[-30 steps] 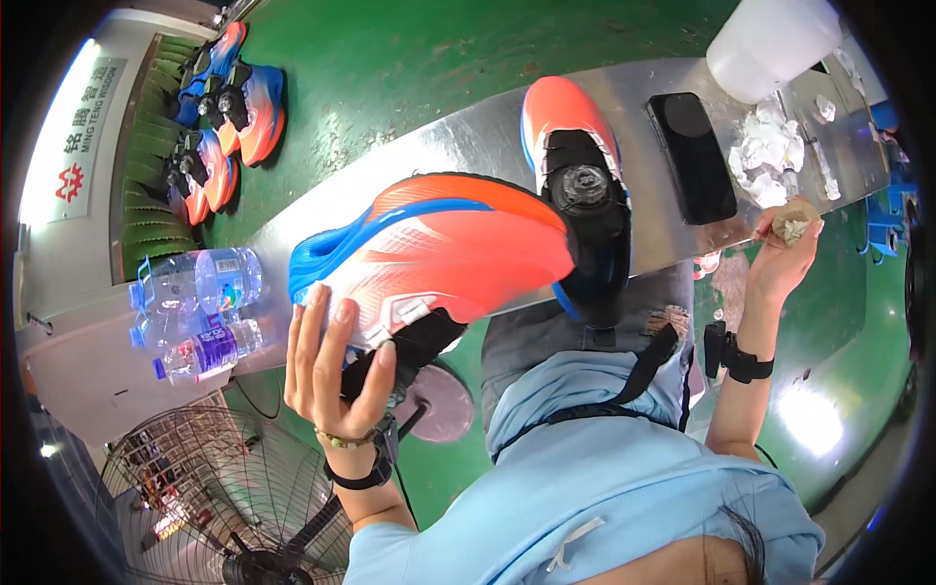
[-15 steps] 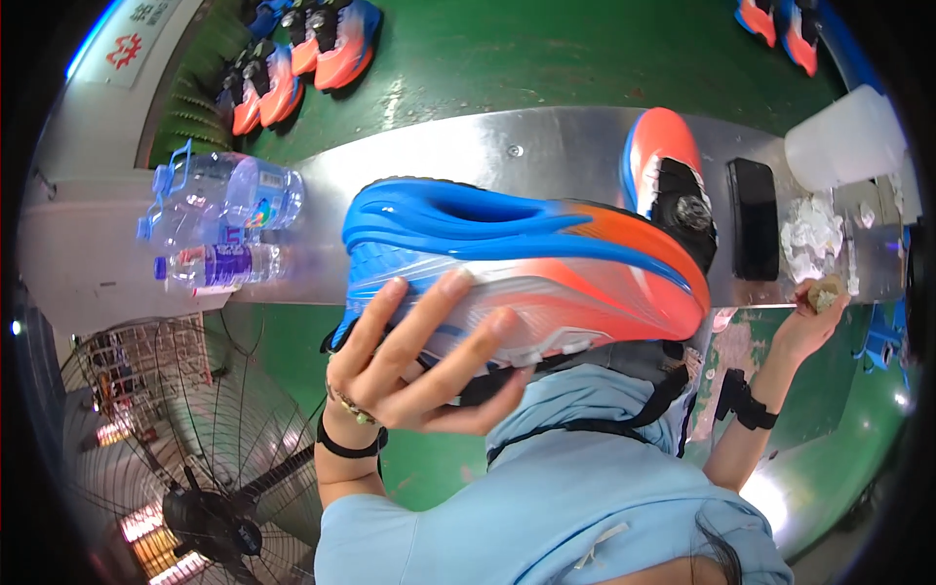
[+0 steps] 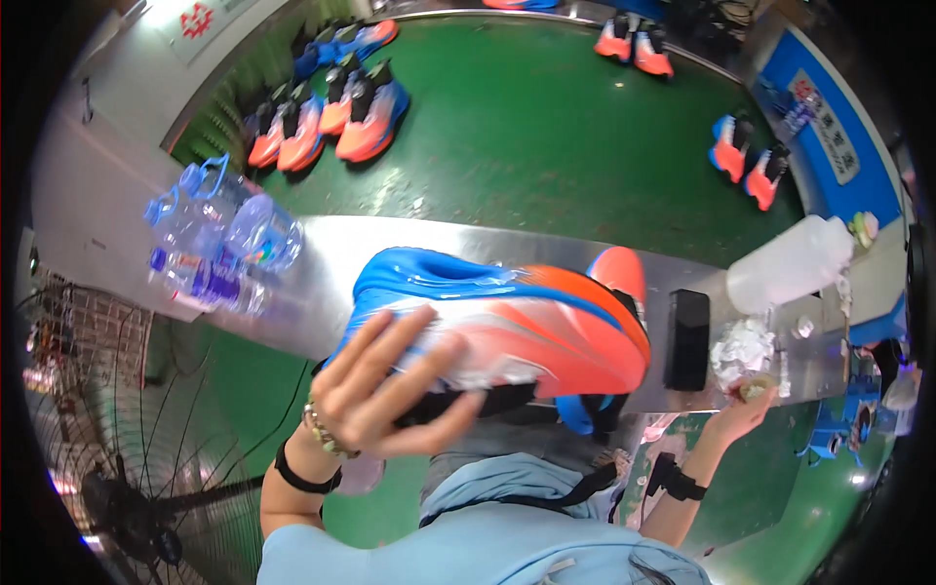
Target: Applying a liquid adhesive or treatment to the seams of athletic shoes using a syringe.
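A blue, white and coral sneaker (image 3: 585,341) lies on its side in the air, toe to the right, sole edge up. My left hand (image 3: 390,385) is closed on its upper, fingers spread over the near side. At the right, beside the bench's near edge, my right hand (image 3: 738,417) pinches a small tan, roundish piece (image 3: 753,390), perhaps a wad or sponge; its kind is unclear. That hand is close to a crumpled white heap (image 3: 741,349). Behind the held sneaker, another coral sneaker (image 3: 619,268) stands partly hidden on the metal bench (image 3: 439,237).
A black phone (image 3: 687,339) lies between the sneakers and the white heap. A white plastic jug (image 3: 792,263) is at the bench's right end; clear bottles (image 3: 210,234) crowd the left. A fan (image 3: 127,507) stands lower left. More sneakers (image 3: 370,122) rest on the green floor.
My view has tilted up, showing more floor beyond the bench. The held sneaker has turned slightly, its toe now lower. My right hand still holds the tan piece near the white heap.
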Demonstrator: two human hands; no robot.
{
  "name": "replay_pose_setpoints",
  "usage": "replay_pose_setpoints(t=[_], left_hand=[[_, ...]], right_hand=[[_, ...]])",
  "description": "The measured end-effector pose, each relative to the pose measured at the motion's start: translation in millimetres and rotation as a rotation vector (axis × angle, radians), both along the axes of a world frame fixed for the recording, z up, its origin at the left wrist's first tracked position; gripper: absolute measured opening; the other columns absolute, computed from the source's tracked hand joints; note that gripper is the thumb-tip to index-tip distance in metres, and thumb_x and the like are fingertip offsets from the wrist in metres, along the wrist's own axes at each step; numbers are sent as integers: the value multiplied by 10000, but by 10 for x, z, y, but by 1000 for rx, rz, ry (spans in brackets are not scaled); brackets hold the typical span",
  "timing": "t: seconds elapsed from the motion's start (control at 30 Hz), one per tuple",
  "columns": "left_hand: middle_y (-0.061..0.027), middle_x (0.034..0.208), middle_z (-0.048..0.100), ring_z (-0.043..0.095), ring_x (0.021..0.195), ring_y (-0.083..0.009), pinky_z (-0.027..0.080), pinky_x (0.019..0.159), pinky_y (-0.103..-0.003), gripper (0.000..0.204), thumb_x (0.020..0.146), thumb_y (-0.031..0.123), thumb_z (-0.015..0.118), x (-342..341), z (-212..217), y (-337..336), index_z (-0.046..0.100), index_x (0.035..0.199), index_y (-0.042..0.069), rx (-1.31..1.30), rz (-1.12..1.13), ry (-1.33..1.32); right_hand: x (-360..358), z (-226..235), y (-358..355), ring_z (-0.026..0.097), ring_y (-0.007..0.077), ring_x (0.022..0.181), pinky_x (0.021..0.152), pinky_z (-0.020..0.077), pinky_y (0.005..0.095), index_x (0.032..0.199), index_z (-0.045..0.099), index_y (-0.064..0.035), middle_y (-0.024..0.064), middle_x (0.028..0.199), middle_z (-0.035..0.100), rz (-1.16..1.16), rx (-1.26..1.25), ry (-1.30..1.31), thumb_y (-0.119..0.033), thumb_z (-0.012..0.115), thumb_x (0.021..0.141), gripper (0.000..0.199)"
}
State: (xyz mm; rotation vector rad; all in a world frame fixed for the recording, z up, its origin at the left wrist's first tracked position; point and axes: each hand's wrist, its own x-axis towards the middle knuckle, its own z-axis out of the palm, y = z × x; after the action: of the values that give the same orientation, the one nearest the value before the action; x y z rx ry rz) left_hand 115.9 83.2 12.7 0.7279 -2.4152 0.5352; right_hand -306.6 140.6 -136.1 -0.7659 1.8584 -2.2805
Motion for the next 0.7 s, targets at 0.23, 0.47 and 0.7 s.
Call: replay_pose_setpoints(t=[0.23, 0.47, 0.7], left_hand=[[-288, 1056, 548, 585, 949, -384, 504, 772, -409, 666, 569, 217, 817, -18, -123, 46, 428, 1084, 53, 304, 29, 474], [-294, 1071, 536, 572, 974, -382, 490, 804, -420, 697, 550, 201, 824, -35, -124, 78, 427, 1101, 46, 364, 15, 508], [-299, 1090, 523, 553, 1006, -385, 478, 824, -425, 724, 549, 193, 826, -23, -139, 99, 411, 1120, 32, 376, 36, 509]], right_hand=[[74, 77, -92, 418, 97, 517, 480, 304, 221, 795, 457, -52, 32, 593, 463, -37, -12, -65, -364, 379, 920, 344], [18, -57, -17, 410, 95, 507, 475, 303, 210, 848, 459, -54, 35, 597, 467, 0, -48, -113, -375, 377, 919, 339], [84, 35, 4, 402, 98, 525, 471, 310, 219, 836, 449, -50, 32, 611, 449, -22, -39, -101, -361, 384, 918, 328]])
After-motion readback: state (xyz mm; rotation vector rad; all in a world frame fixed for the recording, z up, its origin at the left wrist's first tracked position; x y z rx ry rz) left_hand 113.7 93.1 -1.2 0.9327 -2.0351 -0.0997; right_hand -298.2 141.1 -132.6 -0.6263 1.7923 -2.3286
